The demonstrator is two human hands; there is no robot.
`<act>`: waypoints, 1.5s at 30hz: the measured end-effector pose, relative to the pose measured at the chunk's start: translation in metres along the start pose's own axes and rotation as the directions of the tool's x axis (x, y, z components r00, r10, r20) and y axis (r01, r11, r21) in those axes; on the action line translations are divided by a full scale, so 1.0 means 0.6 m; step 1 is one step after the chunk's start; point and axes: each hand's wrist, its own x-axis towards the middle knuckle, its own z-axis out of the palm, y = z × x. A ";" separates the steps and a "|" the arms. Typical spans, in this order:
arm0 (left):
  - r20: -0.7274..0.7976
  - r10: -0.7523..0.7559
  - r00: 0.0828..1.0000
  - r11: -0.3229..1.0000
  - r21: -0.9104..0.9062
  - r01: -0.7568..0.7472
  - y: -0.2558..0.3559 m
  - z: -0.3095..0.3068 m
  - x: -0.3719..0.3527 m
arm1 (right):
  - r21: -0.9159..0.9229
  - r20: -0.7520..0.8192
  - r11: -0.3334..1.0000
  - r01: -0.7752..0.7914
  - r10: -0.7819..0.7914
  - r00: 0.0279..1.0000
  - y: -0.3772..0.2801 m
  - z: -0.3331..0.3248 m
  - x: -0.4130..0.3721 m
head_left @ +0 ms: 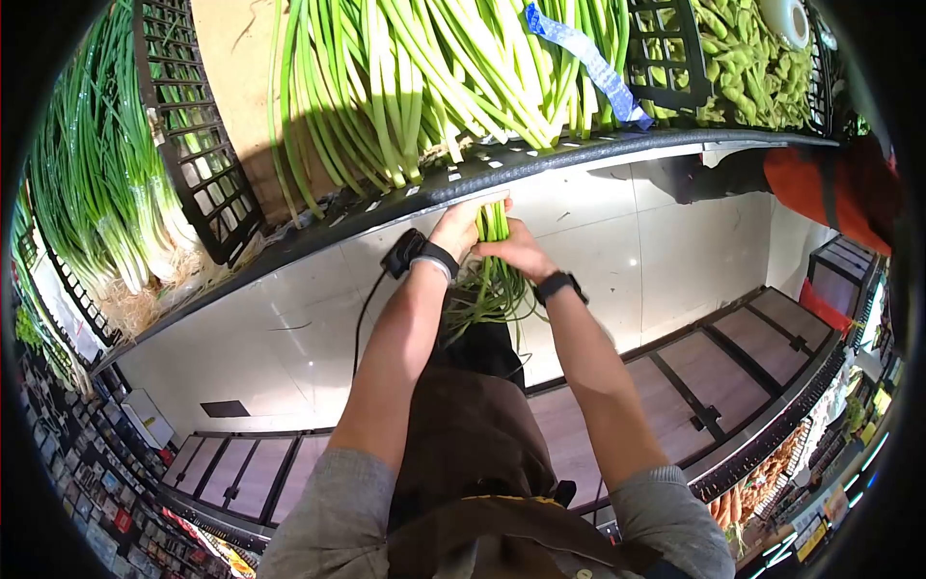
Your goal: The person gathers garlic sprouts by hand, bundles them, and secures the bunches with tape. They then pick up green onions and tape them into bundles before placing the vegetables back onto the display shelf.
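Both of my hands are closed round a small bunch of green stalks [493, 222] just in front of the shelf edge. My left hand [457, 228] wraps the bunch from the left, and my right hand [522, 249] grips it from the right. The thin leafy ends [492, 296] hang down below my hands, towards my apron. Beyond the edge, a large pile of long green stalks [415, 72] lies on the shelf, with a blue printed strip [590, 63] across it.
Spring onions [106, 164] lie left of a black crate wall [198, 125]. Green pods [752, 68] fill a crate at upper right, with a white roll [785, 21]. Another person's red and black sleeve [830, 193] shows at right. The shelf's dark edge [463, 188] runs before me.
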 end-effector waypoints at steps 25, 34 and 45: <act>0.579 0.032 0.815 0.746 0.528 -0.405 -0.009 0.124 -0.499 | -0.478 0.233 0.787 0.390 -0.314 0.920 -0.230 0.119 -0.435; 0.603 0.179 0.777 0.772 0.403 -0.491 0.085 0.218 -0.594 | -0.086 -0.127 0.494 0.865 -0.867 0.482 -0.330 0.289 -0.423; 0.666 0.536 0.518 0.037 0.595 -0.803 0.139 0.245 -0.625 | -0.290 0.318 0.085 0.953 -0.931 0.180 -0.441 0.282 -0.446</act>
